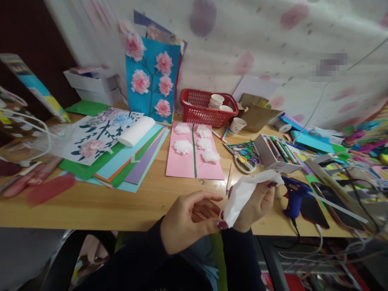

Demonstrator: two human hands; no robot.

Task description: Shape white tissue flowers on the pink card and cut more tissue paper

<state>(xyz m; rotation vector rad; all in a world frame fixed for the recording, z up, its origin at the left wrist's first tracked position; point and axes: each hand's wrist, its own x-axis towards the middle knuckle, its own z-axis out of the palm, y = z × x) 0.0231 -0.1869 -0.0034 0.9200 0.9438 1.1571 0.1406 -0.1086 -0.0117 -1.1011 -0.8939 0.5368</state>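
Note:
Both my hands are at the near edge of the wooden table (151, 194), holding one piece of white tissue paper (245, 192). My right hand (257, 204) grips its upper part with curled fingers. My left hand (189, 218) pinches the lower corner between thumb and fingers. Just beyond lies a pink card (184, 163) with a green stem and several white tissue flowers (197, 143). A blue glue gun (292, 198) lies right of my right hand.
A stack of coloured paper sheets (133, 165) and a flower picture (97, 135) lie to the left. A blue flower card (151, 83) stands at the back beside a red basket (203, 107) of paper cups. Scissors (239, 157), a marker box (274, 151), cables and clutter fill the right.

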